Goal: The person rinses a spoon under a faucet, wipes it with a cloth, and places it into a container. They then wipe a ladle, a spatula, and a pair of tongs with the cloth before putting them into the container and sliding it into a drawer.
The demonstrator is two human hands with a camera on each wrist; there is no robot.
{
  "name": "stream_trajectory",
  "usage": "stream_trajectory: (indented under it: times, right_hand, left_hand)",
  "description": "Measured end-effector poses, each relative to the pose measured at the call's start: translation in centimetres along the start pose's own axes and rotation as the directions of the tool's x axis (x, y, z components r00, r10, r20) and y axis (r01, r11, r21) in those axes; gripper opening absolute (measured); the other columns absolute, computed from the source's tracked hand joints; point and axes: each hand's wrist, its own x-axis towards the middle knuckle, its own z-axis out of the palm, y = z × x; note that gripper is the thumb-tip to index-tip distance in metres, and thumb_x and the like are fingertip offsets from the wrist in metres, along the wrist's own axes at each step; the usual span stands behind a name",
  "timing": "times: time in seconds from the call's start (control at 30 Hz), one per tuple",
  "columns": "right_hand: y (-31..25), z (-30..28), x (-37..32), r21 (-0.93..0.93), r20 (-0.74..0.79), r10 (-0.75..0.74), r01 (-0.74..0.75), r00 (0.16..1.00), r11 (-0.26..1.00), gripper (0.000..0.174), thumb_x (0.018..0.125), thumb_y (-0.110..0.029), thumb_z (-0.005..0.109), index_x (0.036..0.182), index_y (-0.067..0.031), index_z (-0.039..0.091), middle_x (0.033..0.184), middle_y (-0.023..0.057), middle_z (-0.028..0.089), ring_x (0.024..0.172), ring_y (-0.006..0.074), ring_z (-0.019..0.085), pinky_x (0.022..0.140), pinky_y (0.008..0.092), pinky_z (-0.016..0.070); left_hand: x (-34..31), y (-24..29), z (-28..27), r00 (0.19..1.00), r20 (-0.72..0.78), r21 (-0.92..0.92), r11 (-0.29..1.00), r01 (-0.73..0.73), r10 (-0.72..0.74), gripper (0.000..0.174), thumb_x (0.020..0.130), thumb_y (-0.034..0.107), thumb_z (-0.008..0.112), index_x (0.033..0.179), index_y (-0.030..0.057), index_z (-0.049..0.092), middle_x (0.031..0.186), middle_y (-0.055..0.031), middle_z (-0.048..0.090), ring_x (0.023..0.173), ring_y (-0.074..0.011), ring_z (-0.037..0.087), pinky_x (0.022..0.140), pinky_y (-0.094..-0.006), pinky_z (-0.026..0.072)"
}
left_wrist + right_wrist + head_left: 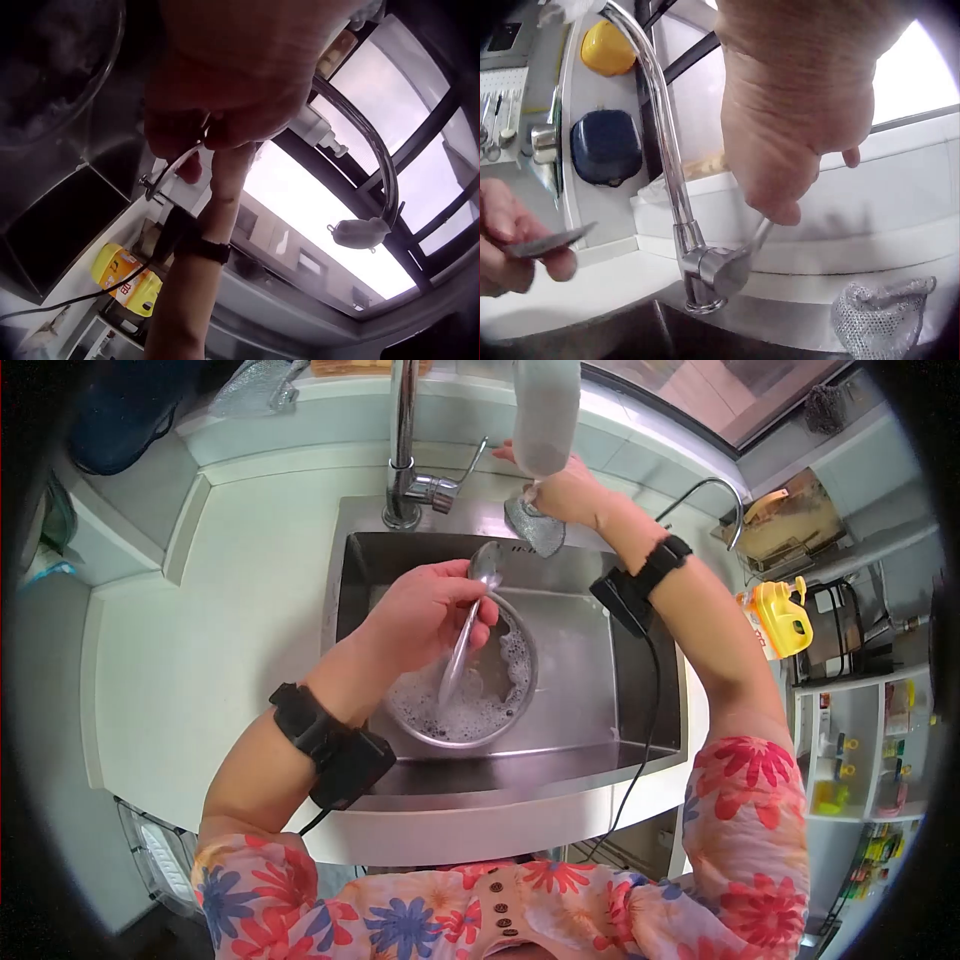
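Observation:
My left hand [425, 610] pinches a metal spoon [462, 645] near its bowl end, with the handle slanting down over a round metal basin [533, 670] of foamy water. That basin stands in the left part of the steel sink [580, 650]. Behind the sink, my right hand [568, 490] reaches to the chrome faucet [403, 430]. In the right wrist view its fingertips are right at the tip of the faucet lever [759, 244], the fingers partly hidden. Below that hand a silver mesh cloth [537, 528] lies on the sink's back rim.
A white cover [547, 420] on the faucet's end hangs above the right hand. A thin curved tap [735, 490] stands to the right, near a yellow-capped jug [780, 620]. A white counter [240, 620] extends left. A black cable [655, 710] trails from the right wrist.

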Motion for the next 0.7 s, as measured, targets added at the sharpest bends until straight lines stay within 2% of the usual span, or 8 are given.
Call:
stream_trajectory:
  times: [0.07, 0.2, 0.27, 0.3, 0.37, 0.4, 0.47, 0.7]
  right_hand:
    - [-0.4, -0.9, -1.6, 0.152, 0.156, 0.113, -0.137, 0.981, 0.979, 0.056, 0.074, 0.001, 0.051, 0.128, -0.0148, 0.044, 0.122, 0.0148, 0.051, 0.113, 0.0308, 0.048, 0.094, 0.0401, 0.0407]
    - [-0.3, 0.4, -3.9, 0.266, 0.210, 0.116, -0.171, 0.971, 0.949, 0.051, 0.074, -0.001, 0.051, 0.124, -0.0103, 0.047, 0.123, 0.0149, 0.051, 0.111, 0.0343, 0.049, 0.095, 0.0390, 0.0401]
    - [-0.5, 0.9, -3.8, 0.167, 0.078, 0.072, -0.084, 0.994, 0.982, 0.056, 0.073, -0.001, 0.051, 0.127, -0.0122, 0.044, 0.127, 0.0118, 0.048, 0.113, 0.0320, 0.048, 0.093, 0.0423, 0.0401]
    - [-0.8, 0.8, -3.3, 0.169, 0.075, 0.080, -0.092, 0.994, 0.981, 0.056, 0.073, -0.001, 0.051, 0.127, -0.0122, 0.044, 0.127, 0.0118, 0.048, 0.113, 0.0320, 0.048, 0.093, 0.0423, 0.0401]
    - [-1.1, 0.5, -1.3, -0.018, 0.053, 0.083, -0.082, 0.995, 0.996, 0.057, 0.074, -0.001, 0.053, 0.129, -0.0151, 0.044, 0.133, 0.0060, 0.044, 0.119, 0.0274, 0.043, 0.091, 0.0439, 0.0397]
    - [-1.0, 0.9, -0.4, -0.015, 0.050, 0.087, -0.086, 0.995, 0.996, 0.057, 0.074, -0.001, 0.053, 0.129, -0.0151, 0.044, 0.133, 0.0060, 0.044, 0.119, 0.0274, 0.043, 0.091, 0.0439, 0.0397]
    - [-0.5, 1.8, 1.3, -0.153, 0.074, 0.013, -0.001, 0.997, 0.988, 0.059, 0.075, -0.003, 0.054, 0.130, -0.0180, 0.044, 0.139, 0.0005, 0.038, 0.124, 0.0225, 0.037, 0.089, 0.0447, 0.0378]
    - [1.1, 3.3, 2.8, -0.234, 0.024, -0.114, 0.116, 0.993, 0.965, 0.059, 0.076, -0.005, 0.056, 0.131, -0.0187, 0.042, 0.140, -0.0001, 0.035, 0.123, 0.0215, 0.036, 0.090, 0.0466, 0.0362]
  left_hand:
    - [0.7, 0.1, -0.5, 0.999, -0.034, 0.033, 0.999, -0.024, 0.025, 0.009, 0.091, 0.009, 0.045, 0.094, 0.0028, 0.050, 0.073, -0.0091, 0.061, 0.055, -0.0156, 0.059, 0.050, -0.0283, 0.0500]
    - [1.8, 0.7, -0.2, 0.993, -0.103, 0.066, 0.997, -0.042, 0.049, 0.009, 0.092, 0.010, 0.044, 0.094, 0.0036, 0.050, 0.073, -0.0094, 0.061, 0.056, -0.0160, 0.060, 0.050, -0.0286, 0.0501]
    - [2.2, 0.8, 0.0, 0.994, -0.095, 0.058, 0.997, -0.048, 0.053, 0.009, 0.092, 0.010, 0.044, 0.094, 0.0035, 0.050, 0.073, -0.0096, 0.061, 0.055, -0.0158, 0.060, 0.050, -0.0282, 0.0499]
    - [2.3, 0.8, 0.2, 0.995, -0.092, 0.064, 0.997, -0.041, 0.047, 0.009, 0.092, 0.010, 0.044, 0.094, 0.0035, 0.050, 0.073, -0.0096, 0.061, 0.055, -0.0158, 0.060, 0.050, -0.0282, 0.0499]
    - [2.3, 0.8, 0.6, 0.994, -0.102, 0.099, 0.995, -0.019, 0.029, 0.009, 0.092, 0.010, 0.046, 0.093, 0.0026, 0.050, 0.071, -0.0090, 0.061, 0.053, -0.0153, 0.059, 0.049, -0.0272, 0.0489]
    - [2.3, 0.8, 0.7, 0.994, -0.102, 0.104, 0.994, -0.015, 0.026, 0.009, 0.092, 0.010, 0.046, 0.093, 0.0026, 0.050, 0.071, -0.0090, 0.061, 0.053, -0.0153, 0.059, 0.049, -0.0272, 0.0489]
    - [2.1, 0.8, 0.7, 0.995, -0.098, 0.134, 0.991, -0.008, 0.021, 0.011, 0.091, 0.013, 0.048, 0.091, 0.0025, 0.051, 0.066, -0.0071, 0.059, 0.048, -0.0138, 0.056, 0.045, -0.0244, 0.0460]
    - [-1.2, 2.0, 1.8, 0.989, -0.140, 0.247, 0.965, 0.086, -0.052, 0.012, 0.090, 0.016, 0.052, 0.088, 0.0038, 0.053, 0.058, -0.0040, 0.056, 0.040, -0.0099, 0.050, 0.035, -0.0201, 0.0373]
